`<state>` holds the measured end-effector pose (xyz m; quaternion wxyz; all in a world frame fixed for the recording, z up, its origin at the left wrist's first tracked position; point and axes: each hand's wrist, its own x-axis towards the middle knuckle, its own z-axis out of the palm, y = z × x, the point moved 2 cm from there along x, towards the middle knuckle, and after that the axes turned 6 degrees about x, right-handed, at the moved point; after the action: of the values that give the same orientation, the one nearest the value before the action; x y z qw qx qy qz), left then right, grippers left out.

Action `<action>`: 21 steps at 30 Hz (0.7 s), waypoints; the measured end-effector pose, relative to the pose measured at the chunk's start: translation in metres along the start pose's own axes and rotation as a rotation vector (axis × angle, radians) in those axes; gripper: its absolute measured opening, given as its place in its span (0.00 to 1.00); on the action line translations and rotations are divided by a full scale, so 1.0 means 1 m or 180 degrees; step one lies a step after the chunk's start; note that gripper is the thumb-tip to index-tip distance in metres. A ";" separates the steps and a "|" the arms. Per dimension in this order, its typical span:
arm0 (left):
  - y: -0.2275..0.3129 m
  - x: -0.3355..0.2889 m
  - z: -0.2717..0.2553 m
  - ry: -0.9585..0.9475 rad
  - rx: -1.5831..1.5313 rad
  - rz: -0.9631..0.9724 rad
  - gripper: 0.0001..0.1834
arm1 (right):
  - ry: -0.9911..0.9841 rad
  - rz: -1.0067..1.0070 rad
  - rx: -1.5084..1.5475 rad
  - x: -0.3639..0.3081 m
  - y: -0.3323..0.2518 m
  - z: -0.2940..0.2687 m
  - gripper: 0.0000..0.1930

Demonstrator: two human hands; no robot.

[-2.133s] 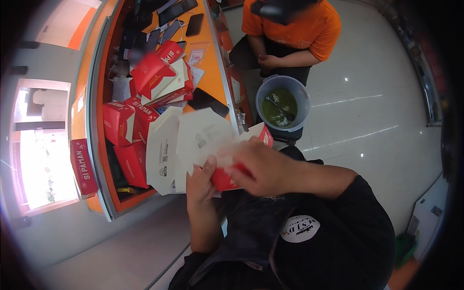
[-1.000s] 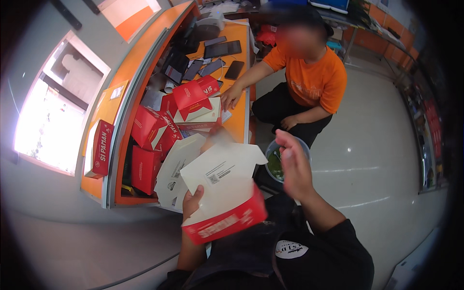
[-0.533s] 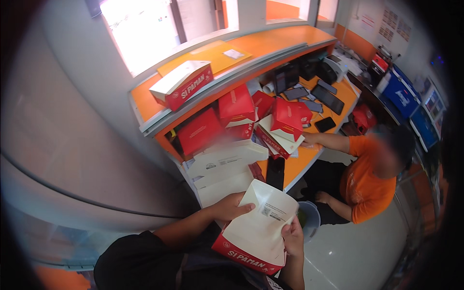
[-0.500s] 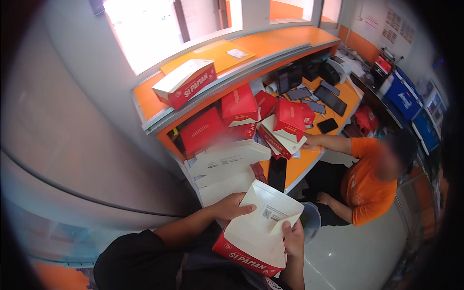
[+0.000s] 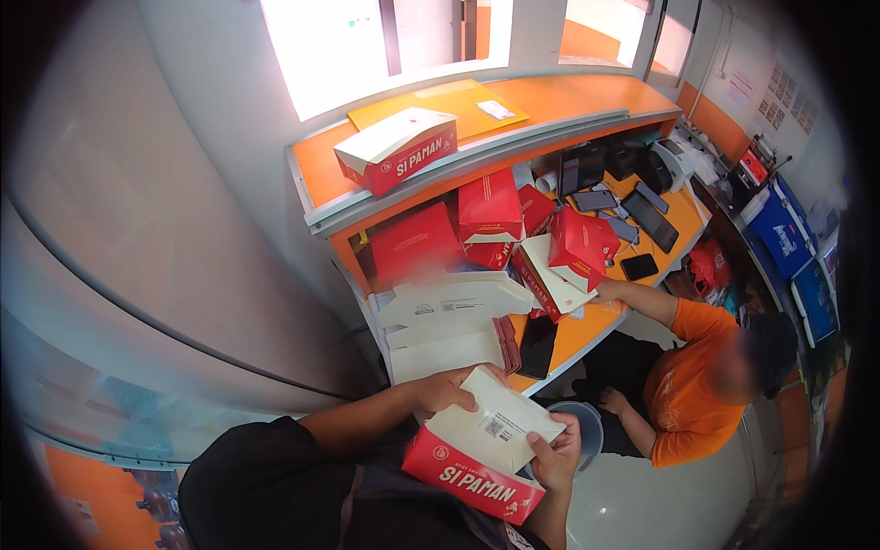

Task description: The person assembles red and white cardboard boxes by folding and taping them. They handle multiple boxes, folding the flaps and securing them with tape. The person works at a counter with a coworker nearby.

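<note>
Between my two hands is a red and white cardboard food box (image 5: 481, 472), its red printed side facing me and its white inner flap (image 5: 500, 412) standing up at the far side. My left hand (image 5: 451, 389) grips the flap's left edge, thumb on the white face and fingers behind. At the right corner my right hand (image 5: 555, 451) pinches the cardboard, thumb inside. Just beyond, unfolded white box blanks (image 5: 440, 348) lie stacked on the orange desk. A dark phone (image 5: 539, 346) rests beside them.
Folded red boxes (image 5: 490, 206) crowd the desk, and one more box (image 5: 396, 151) stands on the orange counter (image 5: 587, 96). A person in an orange shirt (image 5: 701, 376) sits at the right, one hand by the boxes. A grey bucket (image 5: 587, 431) stands on the floor.
The view has shifted, so the desk sits further right and lower. The box's far flap is tilted more inward, and my left hand has moved along its edge.
</note>
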<state>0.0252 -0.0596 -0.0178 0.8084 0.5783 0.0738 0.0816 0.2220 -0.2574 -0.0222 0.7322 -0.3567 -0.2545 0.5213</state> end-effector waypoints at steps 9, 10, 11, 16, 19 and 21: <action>0.018 0.002 0.023 0.0444 -0.2496 0.0453 0.37 | 0.1024 -0.0885 -0.0273 0.019 -0.022 0.037 0.40; 0.026 0.001 0.029 0.0502 -0.3077 0.0683 0.38 | 0.1281 -0.1157 -0.0304 0.022 -0.024 0.043 0.41; -0.008 0.000 0.018 0.0188 -0.2498 0.1005 0.40 | 0.1305 -0.1255 -0.0425 0.022 -0.025 0.051 0.40; -0.019 0.007 0.029 0.0776 -0.1747 0.0651 0.36 | -0.0342 -0.0818 -0.2561 0.008 -0.012 0.058 0.38; -0.011 0.007 0.024 0.1160 -0.1964 0.0282 0.33 | -0.0518 -0.1130 -0.3408 0.008 -0.017 0.066 0.39; 0.013 0.008 0.023 0.1096 -0.2325 0.0505 0.33 | 0.0487 -0.1669 -0.3022 0.008 0.000 0.046 0.36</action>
<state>0.0370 -0.0752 0.0018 0.9276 0.2350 0.1294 0.2600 0.1901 -0.2384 0.0059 0.6126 -0.6095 -0.4883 0.1217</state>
